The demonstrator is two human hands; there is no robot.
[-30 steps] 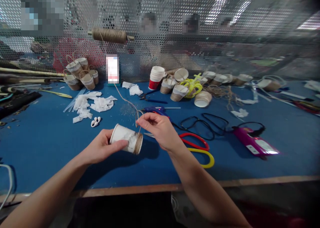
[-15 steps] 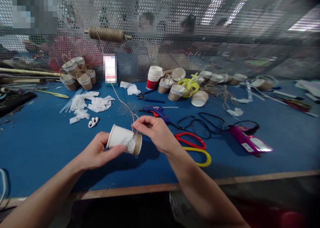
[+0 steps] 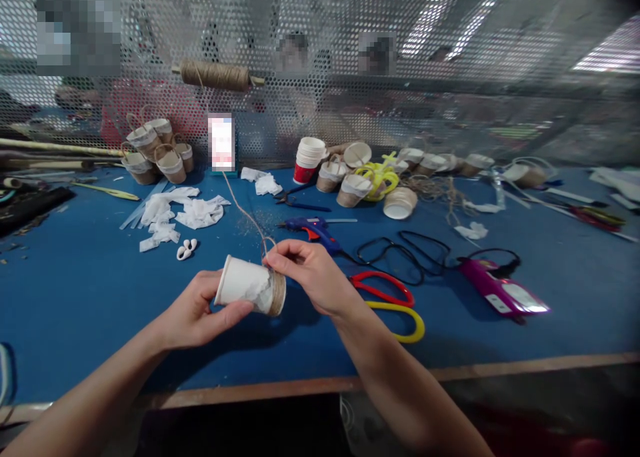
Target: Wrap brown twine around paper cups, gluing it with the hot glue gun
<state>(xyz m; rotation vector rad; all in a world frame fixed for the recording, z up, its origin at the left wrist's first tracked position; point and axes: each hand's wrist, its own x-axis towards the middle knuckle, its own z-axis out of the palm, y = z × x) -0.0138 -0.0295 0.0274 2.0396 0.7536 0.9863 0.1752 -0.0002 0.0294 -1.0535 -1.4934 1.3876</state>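
My left hand point(image 3: 205, 310) is closed round a white paper cup point(image 3: 243, 283), tilted on its side above the table with its rim to the left. Brown twine point(image 3: 277, 293) is wound in a band near the cup's base, beside a whitish, crumpled-looking patch. With thumb and fingers pinched, my right hand point(image 3: 305, 273) grips the jute twine point(image 3: 245, 211) just above the band, where a small loop stands up. That strand runs back across the table toward the twine spool point(image 3: 215, 74) on the mesh wall. Under my right forearm lie scissors with red and yellow handles point(image 3: 387, 288).
A blue glue gun point(image 3: 313, 230) lies beyond my right hand, its black cord leading to a purple power strip point(image 3: 503, 290). Pliers point(image 3: 305, 202), stacked cups point(image 3: 307, 160), twine-wrapped little baskets point(image 3: 171, 163), white scraps point(image 3: 203, 210) and a phone point(image 3: 221, 143) stand or lie farther back.
The view has shifted slightly. My right hand has drawn the twine a little closer to the band, and the cup has turned slightly in my left hand. Both hands keep their holds.
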